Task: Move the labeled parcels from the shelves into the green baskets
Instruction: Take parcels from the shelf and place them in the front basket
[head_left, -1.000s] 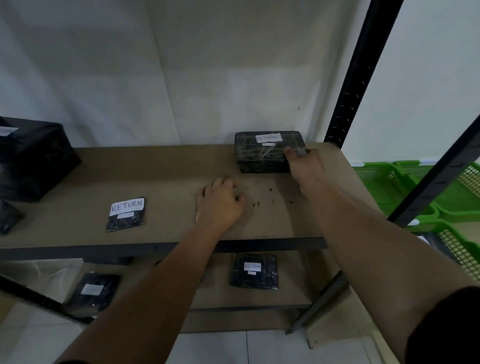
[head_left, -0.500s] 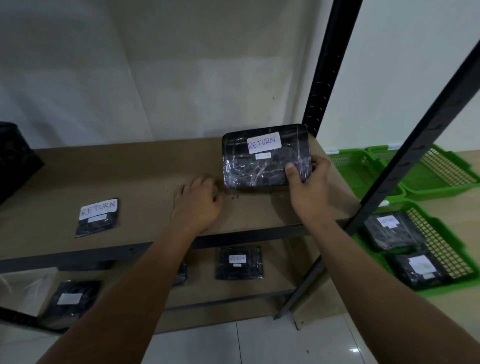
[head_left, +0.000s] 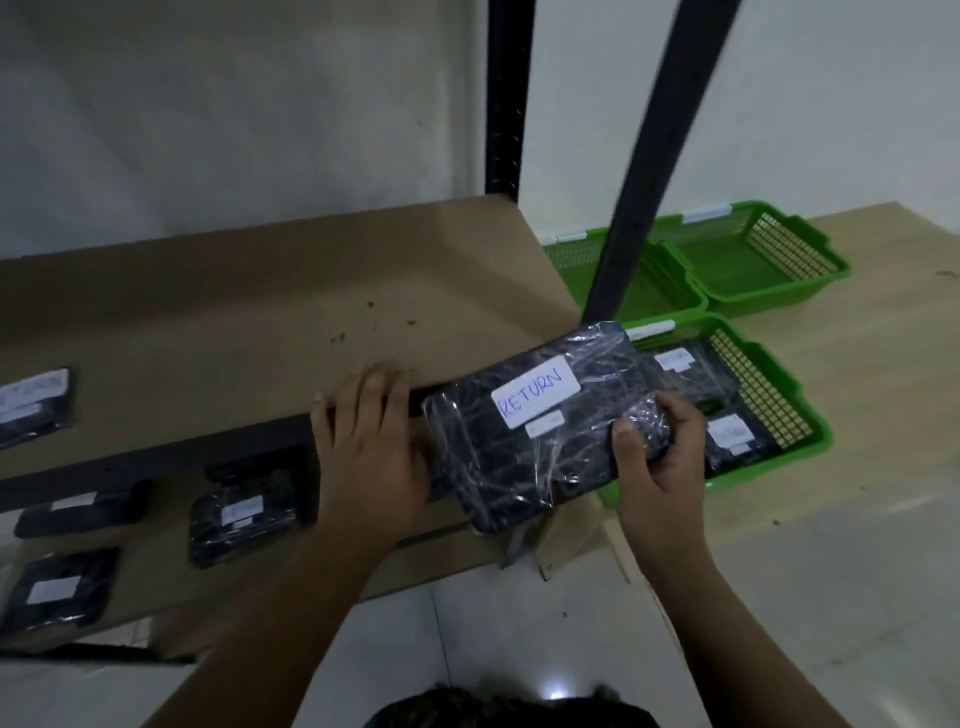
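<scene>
My right hand (head_left: 657, 457) grips a black plastic-wrapped parcel (head_left: 540, 431) with a white RETURN label, held tilted in the air just off the shelf's front right corner. My left hand (head_left: 371, 447) rests on the shelf's front edge (head_left: 156, 457), touching the parcel's left end. Behind the parcel sits a green basket (head_left: 779, 405) with two labeled black parcels inside, one (head_left: 680, 364) at the back and one (head_left: 732, 436) at the front. Another RETURN parcel (head_left: 34, 405) lies at the shelf's far left.
Two more green baskets (head_left: 769, 260) stand behind on a wooden surface, nothing seen in them. Black shelf posts (head_left: 644, 171) rise between the shelf and the baskets. Several labeled parcels (head_left: 241, 514) lie on the lower shelf. White tile floor lies below.
My right hand has carried the parcel off the shelf, right and down toward the near basket. My left hand slid from the shelf top to its front edge. The view turned right.
</scene>
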